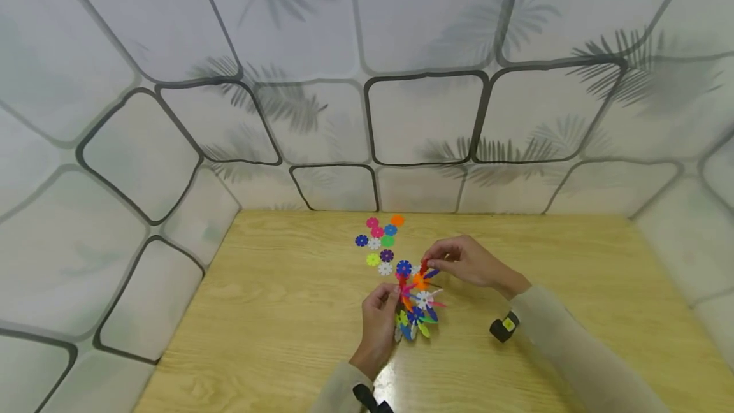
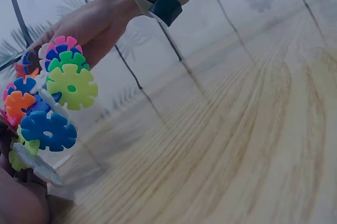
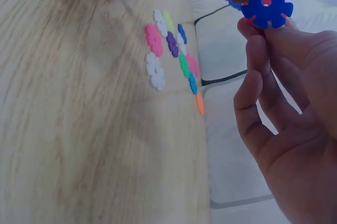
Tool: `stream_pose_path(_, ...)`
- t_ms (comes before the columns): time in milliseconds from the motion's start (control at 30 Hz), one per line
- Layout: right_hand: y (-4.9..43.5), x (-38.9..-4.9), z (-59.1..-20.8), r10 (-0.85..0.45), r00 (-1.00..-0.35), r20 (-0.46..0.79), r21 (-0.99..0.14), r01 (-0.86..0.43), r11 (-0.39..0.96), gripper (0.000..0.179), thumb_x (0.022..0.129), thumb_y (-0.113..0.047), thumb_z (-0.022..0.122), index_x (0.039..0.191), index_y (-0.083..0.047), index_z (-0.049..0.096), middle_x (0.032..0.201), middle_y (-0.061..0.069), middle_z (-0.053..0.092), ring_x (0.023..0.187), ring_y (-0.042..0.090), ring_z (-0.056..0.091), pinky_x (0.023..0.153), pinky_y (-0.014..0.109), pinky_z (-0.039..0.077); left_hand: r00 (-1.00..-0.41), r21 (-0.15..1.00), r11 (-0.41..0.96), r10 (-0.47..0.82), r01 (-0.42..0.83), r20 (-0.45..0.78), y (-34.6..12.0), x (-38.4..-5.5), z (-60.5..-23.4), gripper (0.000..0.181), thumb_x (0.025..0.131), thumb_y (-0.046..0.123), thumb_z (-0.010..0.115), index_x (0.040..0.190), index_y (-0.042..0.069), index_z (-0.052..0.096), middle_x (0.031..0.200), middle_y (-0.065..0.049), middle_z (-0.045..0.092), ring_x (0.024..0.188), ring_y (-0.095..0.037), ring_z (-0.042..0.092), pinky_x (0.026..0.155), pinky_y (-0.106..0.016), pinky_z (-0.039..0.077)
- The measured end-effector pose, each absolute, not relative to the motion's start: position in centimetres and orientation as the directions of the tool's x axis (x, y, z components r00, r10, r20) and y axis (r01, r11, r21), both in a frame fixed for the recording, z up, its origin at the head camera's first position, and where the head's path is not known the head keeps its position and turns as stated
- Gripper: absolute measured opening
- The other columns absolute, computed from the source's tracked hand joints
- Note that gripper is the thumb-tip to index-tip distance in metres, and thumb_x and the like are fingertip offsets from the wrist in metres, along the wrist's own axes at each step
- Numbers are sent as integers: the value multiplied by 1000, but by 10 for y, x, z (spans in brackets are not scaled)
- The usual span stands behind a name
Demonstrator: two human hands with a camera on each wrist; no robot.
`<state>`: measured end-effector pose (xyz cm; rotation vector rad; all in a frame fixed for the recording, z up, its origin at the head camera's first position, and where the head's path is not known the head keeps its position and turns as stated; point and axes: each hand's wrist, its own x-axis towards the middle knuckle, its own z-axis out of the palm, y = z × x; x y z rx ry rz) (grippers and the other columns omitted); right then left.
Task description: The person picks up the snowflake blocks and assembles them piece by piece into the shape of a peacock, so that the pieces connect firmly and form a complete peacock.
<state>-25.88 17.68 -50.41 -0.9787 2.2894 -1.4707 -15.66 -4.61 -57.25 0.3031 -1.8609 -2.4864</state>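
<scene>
Pale, plain sleeves (image 1: 579, 346) fill the near edge of my head feed. Beyond them, a white wall (image 1: 427, 120) wraps the workspace, printed with dark-outlined rounded blocks and gray palm fronds; I can't tell whether it is cloth or paper. Below spreads a yellowish table (image 1: 275, 311) with streaky wood grain, a glare spot shining beside the left wrist.

The right hand (image 1: 467, 264) pinches the far edge of a many-colored disc cluster (image 1: 424, 300), thumb and fingers meeting at a dark blue disc (image 3: 267, 4) in my right-wrist view. The left hand (image 1: 378, 317) pinches its left side, covering part of it. The cluster sits between both hands, flat notched discs slotted together at odd angles like a spiky ball.

A black box (image 1: 504, 327) with a yellow label rides the right wrist. Smallest are the loose discs (image 1: 387, 255), smooth, plastic-looking and flower-shaped, scattered behind the cluster, which partly blocks my sight of the closest.
</scene>
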Motion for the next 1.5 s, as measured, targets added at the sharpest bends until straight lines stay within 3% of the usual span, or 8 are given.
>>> stream_pose_path(233,177,-255,-493,-689,-715,121,-846,-437,305,12,106,-5,70,111,-9,80,108,9,82,95,5,76,87,27,64,-978,949,-292,-132,-117,-161,-47,-159,-574,16,108,4,62,103,-8,71,87,6,66,82,-6,62,76,-20,54)
stream_pose_path(367,178,-255,-491,-724,-679,120,-843,-455,287,13,106,-5,69,113,-7,80,109,8,82,98,9,77,92,28,64,-981,951,-291,-128,-107,-149,-47,-159,-574,15,108,4,62,101,-5,71,85,6,66,81,-5,61,76,-20,54)
stream_pose_path(600,172,-262,-498,-689,-721,78,-857,-402,323,23,108,-10,68,127,-1,77,123,12,82,106,14,79,91,33,66,-990,925,-369,-66,-93,-126,-57,-154,-579,14,107,6,63,96,6,72,87,6,68,81,-6,63,76,-20,56)
stream_pose_path(733,167,-270,-511,-646,-759,86,-837,-407,367,27,110,-15,65,133,-3,75,125,9,82,110,21,78,92,31,64,-993,941,-331,-62,-74,-100,-71,-149,-579,15,107,5,62,98,-4,70,88,5,68,81,-6,63,76,-20,56)
stream_pose_path(867,159,-281,-532,-629,-769,114,-793,-451,409,25,109,-18,69,129,-7,78,119,6,82,102,14,75,89,26,61,-994,976,-214,-87,-48,-68,-84,-143,-577,23,108,4,62,105,-18,66,87,6,68,79,-4,62,75,-18,55)
stream_pose_path(1167,147,-276,-540,-630,-776,-44,-648,-457,609,25,97,-20,83,119,-8,79,106,0,68,99,13,64,94,36,60,-999,994,-109,-45,2,-3,-92,-140,-570,25,107,5,64,103,-19,66,85,10,68,75,-1,62,74,-17,55)
stream_pose_path(1367,150,-277,-532,-604,-794,-74,-698,-391,600,14,95,-14,86,102,-10,74,95,0,70,86,10,61,80,26,55,-999,996,-89,-35,13,10,-93,-140,-572,21,106,3,65,102,-17,67,83,11,67,73,0,60,73,-16,53)
stream_pose_path(1500,147,-280,-523,-606,-795,-23,-813,-338,474,5,100,-13,80,100,-12,75,95,1,76,88,11,68,81,24,59,-1000,997,-72,-15,18,17,-96,-140,-571,21,107,4,64,102,-16,69,84,8,66,74,-2,59,73,-16,51)
